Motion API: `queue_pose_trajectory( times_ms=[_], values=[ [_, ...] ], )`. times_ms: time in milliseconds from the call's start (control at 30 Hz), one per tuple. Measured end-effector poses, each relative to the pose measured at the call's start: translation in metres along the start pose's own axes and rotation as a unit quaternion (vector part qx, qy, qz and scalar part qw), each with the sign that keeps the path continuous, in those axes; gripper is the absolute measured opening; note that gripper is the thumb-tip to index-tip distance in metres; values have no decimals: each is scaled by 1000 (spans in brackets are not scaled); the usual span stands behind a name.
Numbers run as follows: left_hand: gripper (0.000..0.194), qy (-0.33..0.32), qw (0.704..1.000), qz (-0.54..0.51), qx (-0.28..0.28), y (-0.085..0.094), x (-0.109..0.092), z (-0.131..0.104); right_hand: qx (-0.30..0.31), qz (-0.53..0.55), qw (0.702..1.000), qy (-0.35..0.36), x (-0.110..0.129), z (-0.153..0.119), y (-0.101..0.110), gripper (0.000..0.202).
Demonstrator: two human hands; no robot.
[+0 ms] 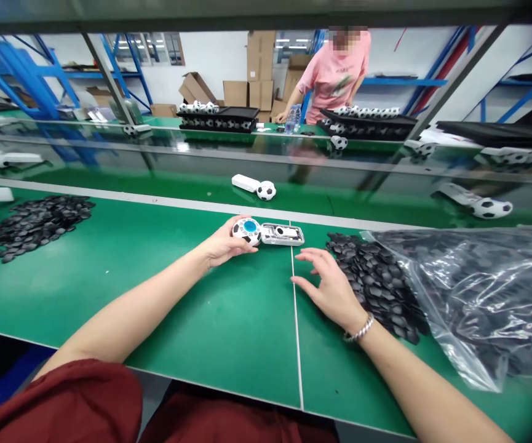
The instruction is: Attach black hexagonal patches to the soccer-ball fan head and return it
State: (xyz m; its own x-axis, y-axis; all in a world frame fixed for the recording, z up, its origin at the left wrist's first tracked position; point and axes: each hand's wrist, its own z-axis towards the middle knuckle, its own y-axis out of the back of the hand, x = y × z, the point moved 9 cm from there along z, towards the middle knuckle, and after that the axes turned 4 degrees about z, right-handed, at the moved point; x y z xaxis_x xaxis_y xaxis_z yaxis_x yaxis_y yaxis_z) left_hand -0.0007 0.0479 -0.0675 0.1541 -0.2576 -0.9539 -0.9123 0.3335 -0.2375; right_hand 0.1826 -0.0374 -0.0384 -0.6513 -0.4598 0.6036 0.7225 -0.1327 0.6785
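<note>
The football-patterned toy [268, 232] lies on the green table [155, 271] just ahead of you, its round end with the blue centre cupped in your left hand [222, 246], whose fingers curl loosely around it. Your right hand [330, 286] hovers open and empty, fingers spread, just beside the heap of black pieces [376, 277] (some spill from the clear plastic bag [478, 295]). Another such toy [254, 186] lies on the conveyor beyond.

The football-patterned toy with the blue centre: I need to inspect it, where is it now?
In the head view, the football-patterned toy with the blue centre sits at table centre, gripped by the left hand, just left of the pile of small black plastic pieces.
</note>
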Motion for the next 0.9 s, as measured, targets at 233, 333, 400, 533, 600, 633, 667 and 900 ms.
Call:
queue_pose_trajectory(
  times_ms=[233, 333, 400, 533, 600, 633, 667, 900],
  values=[
    [54, -155, 956, 159, -193, 62, -72, 36, 26, 26, 999, -15, -1, -3, -8, 30],
    [56, -189, 900, 235, -315, 95, -101, 57, 40, 54, 998, -18, 0, -4, -13, 30],
    [63, -183, 867, 276, -372, 114, -106, 68, 48, 50, 997, -15, 1, -5, -15, 30],
    [66, -98, 804, 363, -460, 147, -84, 78, 68, 15, 998, -11, 0, -7, -18, 29],
    [64, -68, 779, 406, -473, 156, -72, 83, 74, -3, 997, -5, 2, -7, -18, 30],
    [63, -60, 769, 428, -471, 159, -68, 86, 77, -13, 997, -1, 2, -7, -18, 31],
    [63, -55, 761, 449, -465, 160, -66, 90, 80, -23, 997, 4, 4, -8, -18, 31],
    [74, -56, 722, 552, -414, 152, -65, 101, 86, -54, 994, 36, 9, -7, -21, 28]
  ],
)
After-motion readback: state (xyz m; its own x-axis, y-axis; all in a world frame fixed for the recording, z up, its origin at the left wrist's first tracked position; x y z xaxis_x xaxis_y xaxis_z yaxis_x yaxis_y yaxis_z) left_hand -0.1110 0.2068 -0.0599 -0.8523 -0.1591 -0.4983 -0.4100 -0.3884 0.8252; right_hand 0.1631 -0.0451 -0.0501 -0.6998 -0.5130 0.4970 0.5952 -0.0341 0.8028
